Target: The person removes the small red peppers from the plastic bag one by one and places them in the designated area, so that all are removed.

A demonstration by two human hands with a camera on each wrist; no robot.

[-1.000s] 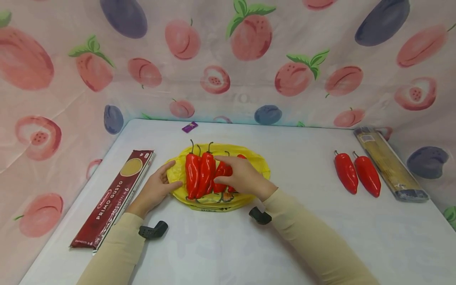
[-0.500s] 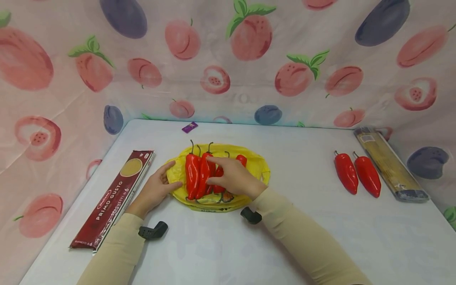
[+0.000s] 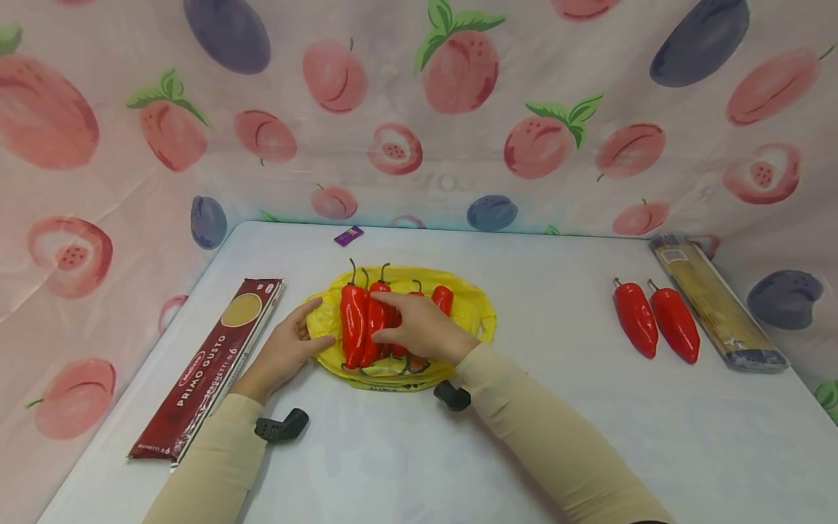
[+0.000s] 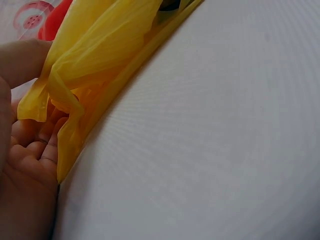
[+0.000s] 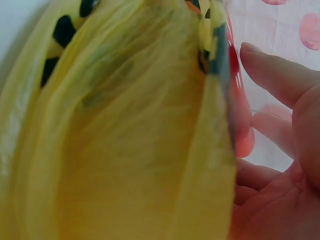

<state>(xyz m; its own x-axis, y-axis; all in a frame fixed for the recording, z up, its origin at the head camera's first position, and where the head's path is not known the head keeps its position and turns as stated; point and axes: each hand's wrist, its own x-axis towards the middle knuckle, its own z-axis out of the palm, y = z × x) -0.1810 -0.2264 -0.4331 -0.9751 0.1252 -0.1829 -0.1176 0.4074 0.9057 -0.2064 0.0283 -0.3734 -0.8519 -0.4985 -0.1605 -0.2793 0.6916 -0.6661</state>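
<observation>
Several red peppers (image 3: 353,327) lie side by side on a flattened yellow plastic bag (image 3: 474,306) in the head view. My left hand (image 3: 284,353) is at the bag's left edge; in the left wrist view the bag's loose folds (image 4: 95,55) run between thumb and curled fingers. My right hand (image 3: 425,327) is over the middle peppers, thumb and index finger apart, their tips at the second pepper from the left. It partly hides the peppers beneath. In the right wrist view the bag fills most of the picture, and the spread fingers stand beside a red pepper (image 5: 242,115).
A dark red spaghetti packet (image 3: 209,371) lies left of the bag. Two more red peppers (image 3: 635,320) and a clear spaghetti packet (image 3: 716,302) lie at the right. A small purple packet (image 3: 348,235) is near the back edge. Fruit-printed cloth (image 3: 458,167) stands behind the white table (image 3: 563,407).
My right hand has shifted left across the peppers, uncovering those at the right of the bag. The left hand, the bag and the peppers have stayed in place.
</observation>
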